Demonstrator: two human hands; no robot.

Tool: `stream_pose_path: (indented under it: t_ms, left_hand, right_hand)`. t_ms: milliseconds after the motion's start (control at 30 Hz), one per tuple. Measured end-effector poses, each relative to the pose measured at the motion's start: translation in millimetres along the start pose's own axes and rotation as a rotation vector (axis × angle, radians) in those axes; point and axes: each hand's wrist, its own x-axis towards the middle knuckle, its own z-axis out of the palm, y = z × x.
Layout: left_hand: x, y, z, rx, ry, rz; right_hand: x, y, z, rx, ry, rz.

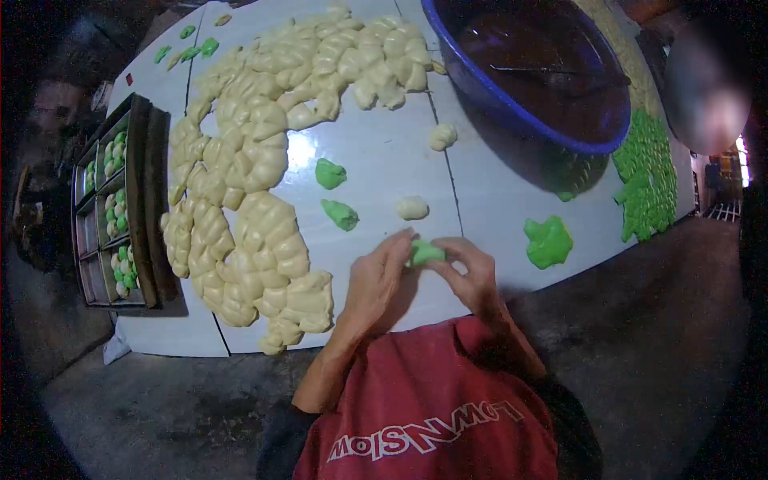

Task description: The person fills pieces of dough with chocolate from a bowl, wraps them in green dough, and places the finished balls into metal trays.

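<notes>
Between my two hands is a small piece of green dough (427,253), just above the white table near its front edge. My left hand (379,270) has its fingers closed on the dough's left side. The fingers of my right hand (472,274) pinch its right side. Just beyond my hands lies a cream dough ball (413,208), with a second cream ball (442,137) farther back. Two green dough lumps, one nearer (342,214) and one farther (330,174), rest to the left. A flatter green dough piece (549,242) lies to the right.
Many cream dough pieces (268,240) spread across the table's left and back. A sectioned tray (150,208) with green and cream balls stands far left. A large blue basin (512,108) sits back right, beside a green dough mass (646,176). Another person (708,88) is at far right.
</notes>
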Motion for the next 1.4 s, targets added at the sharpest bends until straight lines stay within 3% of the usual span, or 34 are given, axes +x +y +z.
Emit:
stream_pose_path:
  t_ms: [33,100,167,267,400,567,700,800,833,933,1033,1133,1167,1267,1300,1400]
  left_hand:
    - [8,8,-6,0.029,0.020,-0.056]
    - [23,3,-10,-0.096,0.140,-0.226]
    - [45,1,-18,0.016,0.085,-0.120]
    - [76,-19,-20,0.152,-0.042,-0.042]
    - [89,-29,-16,0.191,-0.234,-0.003]
    - [78,-25,-19,0.046,-0.259,-0.078]
    - [69,-28,-14,-0.019,-0.196,-0.176]
    - [58,-22,-15,0.024,-0.016,-0.066]
    - [52,-19,-23,-0.003,0.000,-0.044]
    - [34,-17,-42,0.062,0.151,-0.146]
    - [26,-23,-58,0.299,0.323,-0.228]
    - [26,-31,-54,0.504,0.275,-0.201]
    - [29,-31,-47,0.462,0.301,-0.224]
    - [30,-37,-53,0.264,0.275,-0.209]
    - [26,-48,-51,0.243,0.338,-0.142]
    - [23,-42,-62,0.329,0.384,-0.077]
  right_hand:
    - [0,9,-2,0.071,0.019,0.181]
    - [10,16,-3,0.206,0.059,0.151]
    - [21,27,-1,0.256,0.025,0.102]
    - [40,10,8,0.176,-0.045,0.209]
    - [48,-7,15,-0.263,0.137,0.070]
    - [42,9,17,0.077,0.055,0.227]
    - [42,-6,13,-0.154,-0.025,0.198]
    - [52,-14,4,-0.151,-0.077,0.177]
    - [55,-9,-1,-0.115,-0.040,0.117]
    - [73,-24,-22,-0.235,0.110,0.200]
    - [110,-21,-31,-0.419,0.271,-0.183]
    - [151,4,-24,-0.866,0.362,-0.477]
    - [166,25,-23,-0.876,0.322,-0.531]
    - [174,16,-35,-0.473,0.207,-0.296]
    - [167,-8,-41,-0.315,0.145,-0.127]
    - [148,-24,-46,0.403,0.110,0.176]
